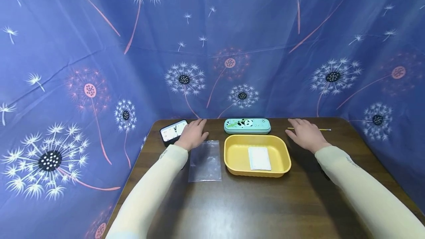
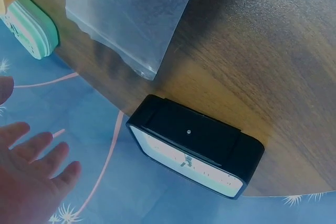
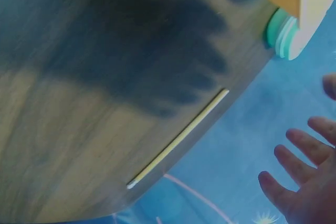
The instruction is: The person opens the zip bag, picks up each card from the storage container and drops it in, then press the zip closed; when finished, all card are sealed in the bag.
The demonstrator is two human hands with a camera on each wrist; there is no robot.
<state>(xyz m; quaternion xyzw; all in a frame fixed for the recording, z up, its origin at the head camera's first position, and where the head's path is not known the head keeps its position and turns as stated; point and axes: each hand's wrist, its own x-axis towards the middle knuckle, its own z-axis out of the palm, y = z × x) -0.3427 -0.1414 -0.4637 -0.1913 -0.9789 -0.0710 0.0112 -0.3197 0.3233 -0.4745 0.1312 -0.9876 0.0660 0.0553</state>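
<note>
My left hand (image 1: 194, 135) is held out above the table with its fingers extended, holding nothing. Nearest to it are a black-cased clock (image 2: 197, 145) with a white face and a clear plastic bag (image 1: 205, 161) lying flat. My right hand (image 1: 306, 134), fingers spread, hovers over the far right of the table. Close under it lies a yellow pencil (image 3: 178, 139), partly hidden by the hand in the head view. Between the hands stands a yellow tray (image 1: 236, 166) with a white pad-like item (image 1: 259, 158) inside. Behind the tray is a mint pencil case (image 1: 247, 125) with a panda picture.
The brown wooden table (image 1: 239, 205) ends at a blue cloth (image 1: 212, 28) printed with dandelions, which hangs behind it and along both sides. Both forearms reach in over the left and right parts of the table.
</note>
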